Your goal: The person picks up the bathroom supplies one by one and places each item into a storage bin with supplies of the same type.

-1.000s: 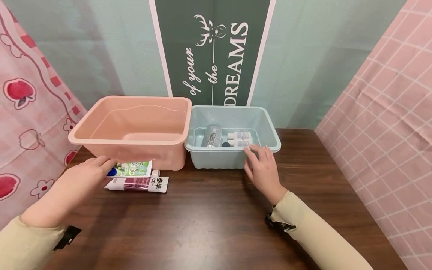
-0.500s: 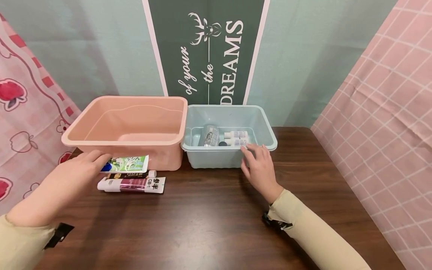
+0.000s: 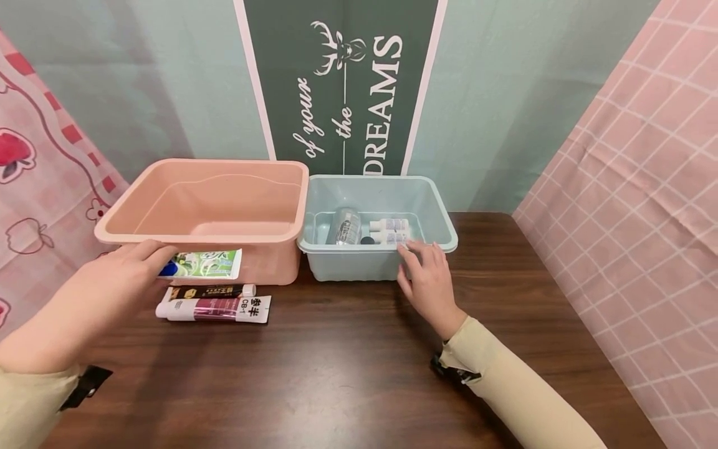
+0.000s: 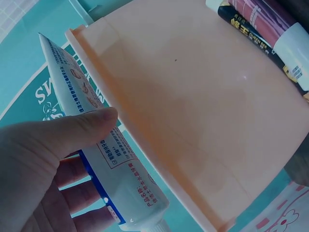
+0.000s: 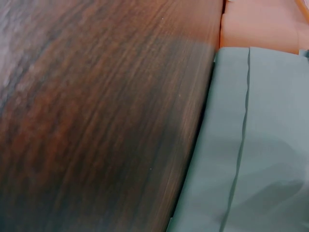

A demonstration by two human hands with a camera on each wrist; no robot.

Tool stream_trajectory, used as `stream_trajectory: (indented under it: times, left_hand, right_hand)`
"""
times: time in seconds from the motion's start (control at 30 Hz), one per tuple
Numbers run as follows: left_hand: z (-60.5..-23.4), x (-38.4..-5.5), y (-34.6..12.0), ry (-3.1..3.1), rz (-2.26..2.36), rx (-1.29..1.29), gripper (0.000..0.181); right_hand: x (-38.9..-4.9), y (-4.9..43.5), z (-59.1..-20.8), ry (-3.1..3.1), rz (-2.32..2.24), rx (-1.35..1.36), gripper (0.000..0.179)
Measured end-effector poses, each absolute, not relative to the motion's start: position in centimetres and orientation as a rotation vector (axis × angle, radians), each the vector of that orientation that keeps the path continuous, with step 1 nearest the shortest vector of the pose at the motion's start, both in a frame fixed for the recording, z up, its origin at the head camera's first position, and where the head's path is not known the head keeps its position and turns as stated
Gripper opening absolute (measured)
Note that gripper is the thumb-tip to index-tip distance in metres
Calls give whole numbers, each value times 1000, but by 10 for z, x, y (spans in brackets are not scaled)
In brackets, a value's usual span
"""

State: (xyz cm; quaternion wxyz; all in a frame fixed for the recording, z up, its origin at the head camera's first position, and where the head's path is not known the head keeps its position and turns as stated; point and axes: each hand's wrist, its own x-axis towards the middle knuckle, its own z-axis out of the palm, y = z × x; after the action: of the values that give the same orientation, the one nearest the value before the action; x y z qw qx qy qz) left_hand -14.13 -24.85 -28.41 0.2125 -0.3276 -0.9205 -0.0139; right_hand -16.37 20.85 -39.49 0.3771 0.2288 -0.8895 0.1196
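My left hand [image 3: 114, 280] pinches a green and white toothpaste tube [image 3: 207, 264] in front of the pink bin. Close up in the left wrist view, my thumb lies across the white printed side of that toothpaste tube [image 4: 128, 169], fingers behind it. Below it on the table lie a black and gold toothpaste tube [image 3: 213, 292] and a maroon and white one [image 3: 215, 309], side by side. My right hand [image 3: 433, 287] rests with relaxed fingers at the near rim of the light blue bin [image 3: 359, 265]. The right wrist view does not show that hand.
The pink bin [image 3: 202, 238] stands left of the blue one, their rims meeting. Inside the blue bin are a clear bottle [image 3: 348, 227] and two small white bottles [image 3: 389, 232]. A brown wooden table [image 3: 348, 362] carries everything; curtains [image 3: 499, 93] hang behind and at both sides.
My left hand has lifted the green toothpaste tube up off the other tubes, uncovering the black and gold one. My right hand has stayed at the blue bin's rim. The view has shifted slightly.
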Motion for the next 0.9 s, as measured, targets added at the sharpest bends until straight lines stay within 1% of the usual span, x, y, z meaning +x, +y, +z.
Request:
stream_trajectory:
  times: [0.1,0.27,0.4,0.9]
  left_hand:
    - [-281,-142,-249,-2563,-11,-919,50]
    - [-274,-145,-248,-2535,15,-942,32]
    - [-268,-147,-246,-2531,37,-937,26]
    - [-262,-154,-244,-2545,27,-937,26]
  right_hand:
    - [-163,208,-395,-2271,293,589,33]
    - [-163,209,-395,-2266,282,593,33]
    - [-163,210,-395,-2263,284,592,32]
    - [-164,208,-393,-2284,288,575,32]
